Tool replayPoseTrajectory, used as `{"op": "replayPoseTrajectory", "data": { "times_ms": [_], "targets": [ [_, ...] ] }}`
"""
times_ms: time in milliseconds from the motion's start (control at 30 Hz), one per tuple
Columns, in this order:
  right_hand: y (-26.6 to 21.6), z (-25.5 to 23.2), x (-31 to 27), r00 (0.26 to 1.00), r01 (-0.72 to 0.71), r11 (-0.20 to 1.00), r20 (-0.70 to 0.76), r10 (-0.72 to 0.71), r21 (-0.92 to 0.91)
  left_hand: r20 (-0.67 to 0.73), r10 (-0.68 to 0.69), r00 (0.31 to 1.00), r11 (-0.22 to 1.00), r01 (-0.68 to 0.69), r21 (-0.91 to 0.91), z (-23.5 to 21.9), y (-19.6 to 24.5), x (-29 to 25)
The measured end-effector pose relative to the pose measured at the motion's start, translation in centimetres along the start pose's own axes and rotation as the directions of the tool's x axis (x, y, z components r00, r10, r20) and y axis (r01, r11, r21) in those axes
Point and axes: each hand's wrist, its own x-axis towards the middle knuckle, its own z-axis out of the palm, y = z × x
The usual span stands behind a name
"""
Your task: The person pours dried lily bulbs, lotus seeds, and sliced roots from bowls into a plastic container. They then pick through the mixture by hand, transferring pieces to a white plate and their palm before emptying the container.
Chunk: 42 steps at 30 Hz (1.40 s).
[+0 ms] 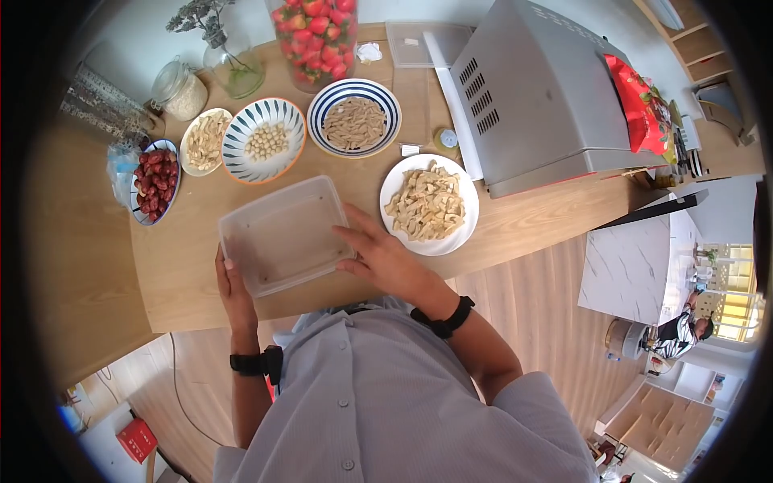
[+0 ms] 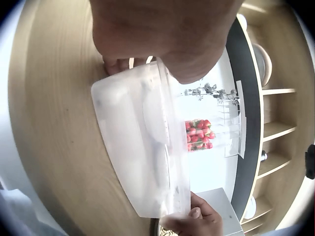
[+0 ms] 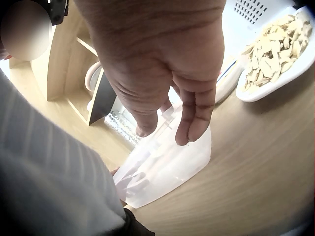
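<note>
A translucent plastic container (image 1: 286,237), with nothing in it, is held over the front of the wooden table. My left hand (image 1: 236,294) grips its left side, thumb on the rim; in the left wrist view the container (image 2: 135,142) hides most of that hand's fingers. At the right end my right hand (image 1: 386,258) holds the rim, also seen by the right wrist view with the container (image 3: 172,167) below the fingers. Just right of that hand stands a white plate (image 1: 469,213) of pale dried slices (image 1: 427,201).
Behind stand a striped bowl (image 1: 394,121), an orange-rimmed bowl (image 1: 233,165), a small bowl of pale pieces (image 1: 206,141) and a dish of red dates (image 1: 155,181). Farther back are a jar of strawberries (image 1: 316,40) and a glass vase (image 1: 233,71). A grey appliance (image 1: 539,105) occupies the right.
</note>
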Motion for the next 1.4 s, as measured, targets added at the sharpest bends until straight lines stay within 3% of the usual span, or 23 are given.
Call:
{"op": "replayPoseTrajectory", "data": {
  "times_ms": [133, 200, 267, 300, 333, 367, 433, 633, 833, 1033, 1133, 1233, 1400],
  "targets": [
    [-0.2, -0.1, -0.2, 0.999, -0.037, 0.999, -0.020, 0.037, 0.003, -0.052, 0.004, 0.999, 0.999, -0.006, -0.033, 0.6, 0.0, -0.2],
    [1.2, -0.9, -0.7, 0.986, 0.007, 0.993, -0.167, -0.028, -0.121, -0.083, -0.002, 0.997, 1.000, 0.000, -0.027, 1.0, 0.4, -0.4],
    [3.3, -3.3, -2.3, 0.886, -0.130, 0.991, -0.450, 0.112, -0.009, -0.106, -0.020, 0.994, 0.999, 0.017, -0.036, 1.0, 0.8, -0.7],
    [2.9, -5.2, -2.8, 0.786, -0.312, 0.950, -0.565, 0.251, -0.012, -0.105, -0.034, 0.994, 0.998, 0.029, -0.048, 1.0, 1.1, -0.9],
    [3.5, -6.8, -3.1, 0.743, -0.409, 0.905, -0.618, 0.257, -0.116, -0.097, -0.045, 0.994, 0.997, 0.039, -0.061, 1.0, 1.2, -0.9],
    [4.6, -8.0, -3.6, 0.752, -0.445, 0.865, -0.621, 0.221, -0.231, -0.094, -0.050, 0.994, 0.996, 0.043, -0.084, 1.2, 1.2, -0.9],
    [6.3, -8.8, -4.2, 0.758, -0.484, 0.831, -0.606, 0.242, -0.273, -0.089, -0.061, 0.994, 0.990, 0.049, -0.131, 1.5, 1.0, -0.8],
    [6.1, -7.6, -4.0, 0.759, -0.543, 0.799, -0.557, 0.337, -0.258, -0.039, -0.049, 0.998, 0.991, 0.044, -0.129, 1.1, 0.6, -0.5],
    [7.3, -7.1, -4.0, 0.759, -0.507, 0.820, -0.588, 0.278, -0.266, -0.040, -0.067, 0.997, 0.987, 0.060, -0.147, 0.9, 0.2, -0.5],
    [7.1, -6.8, -4.0, 0.731, -0.562, 0.782, -0.604, 0.318, -0.269, -0.079, -0.034, 0.996, 0.990, 0.022, -0.141, 1.3, 0.1, -0.6],
    [7.3, -7.3, -4.2, 0.755, -0.518, 0.801, -0.599, 0.265, -0.299, -0.075, -0.030, 0.997, 0.990, 0.019, -0.139, 1.3, 0.2, -0.7],
    [6.4, -7.8, -4.5, 0.772, -0.525, 0.821, -0.533, 0.347, -0.226, -0.025, -0.046, 0.999, 0.990, 0.042, -0.138, 0.9, 0.1, -0.6],
    [6.4, -7.8, -4.4, 0.785, -0.533, 0.801, -0.512, 0.348, -0.273, -0.063, -0.033, 0.997, 0.991, 0.025, -0.133, 1.2, 0.2, -0.6]
  ]
}}
